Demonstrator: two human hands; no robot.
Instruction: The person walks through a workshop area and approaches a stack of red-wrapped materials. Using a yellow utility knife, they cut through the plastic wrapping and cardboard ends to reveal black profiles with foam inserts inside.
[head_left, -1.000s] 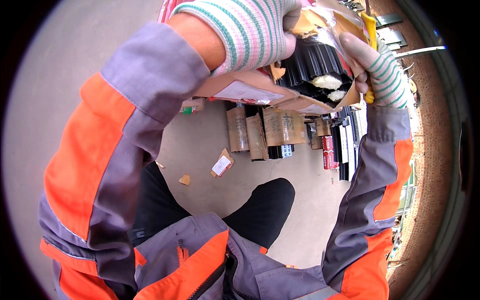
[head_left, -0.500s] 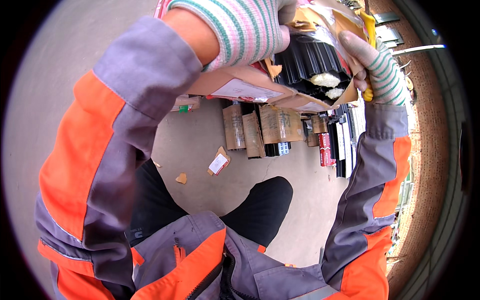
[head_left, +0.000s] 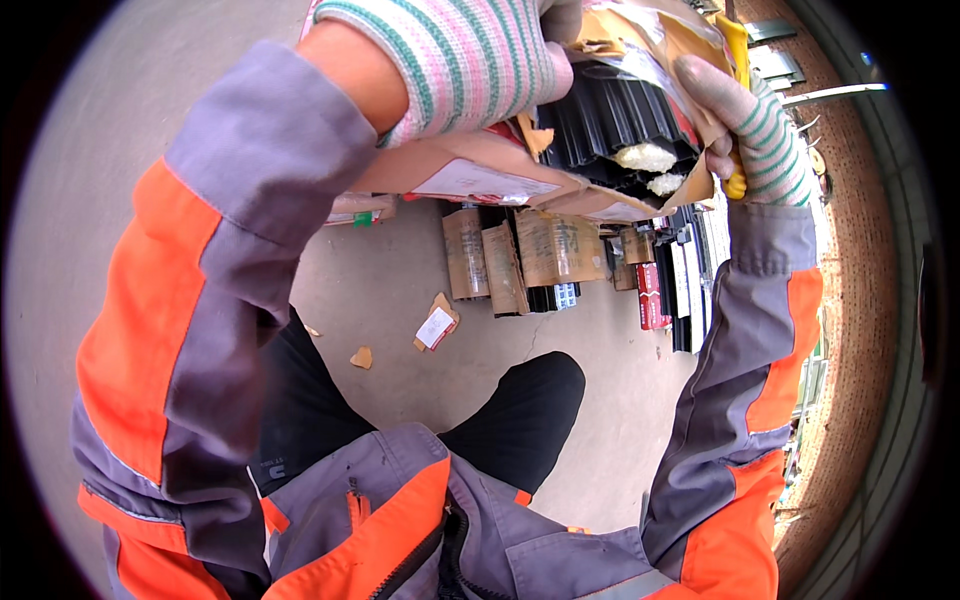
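Note:
Both my hands wear striped knit gloves. At the top, my left hand is closed over the upper side of a long cardboard package, beside its torn end; its fingertips are partly hidden. My right hand pinches the torn cardboard flap at the right of that opening, thumb on the near face. Inside the package lie black ribbed profiles with pieces of white foam-like padding among them. A yellow object shows behind the flap, against my right hand; its kind is hidden.
Below the package, several cardboard-wrapped bundles stand on the floor. Right of them are a red box and long black and white profiles. Cardboard scraps lie near my legs. A brown textured strip runs along the right.
My left hand and forearm have shifted slightly left. The package has moved a little left with it; my right hand keeps its hold on the flap.

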